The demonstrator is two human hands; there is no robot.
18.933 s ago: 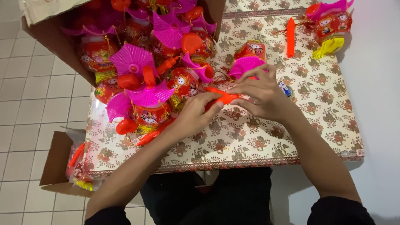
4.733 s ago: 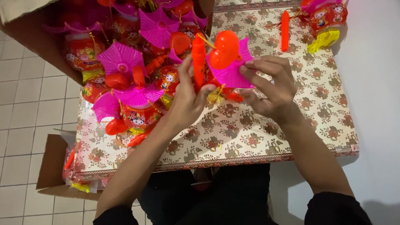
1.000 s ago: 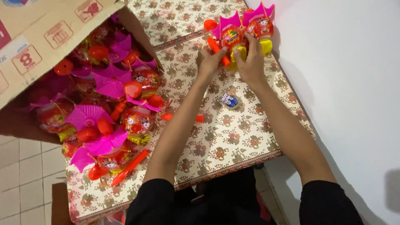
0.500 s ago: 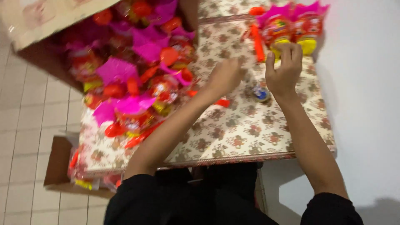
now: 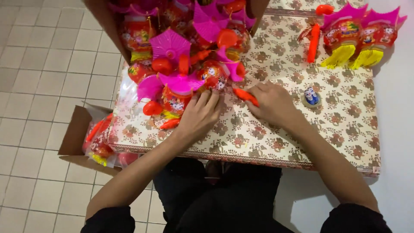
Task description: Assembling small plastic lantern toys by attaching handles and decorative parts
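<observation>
The big cardboard box [image 5: 108, 26] of toys ran off the top edge, its upper part unseen. The right hand [image 5: 274, 103] covered most of an orange stick [image 5: 246, 96]. The tabletop [image 5: 267, 142] hid part of the floor box [image 5: 75, 133].

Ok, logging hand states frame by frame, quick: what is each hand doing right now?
Left hand: open, fingers spread flat on the pile of pink and red lanterns, gripping nothing.
Right hand: closed on an orange stick at the pile's edge.
</observation>
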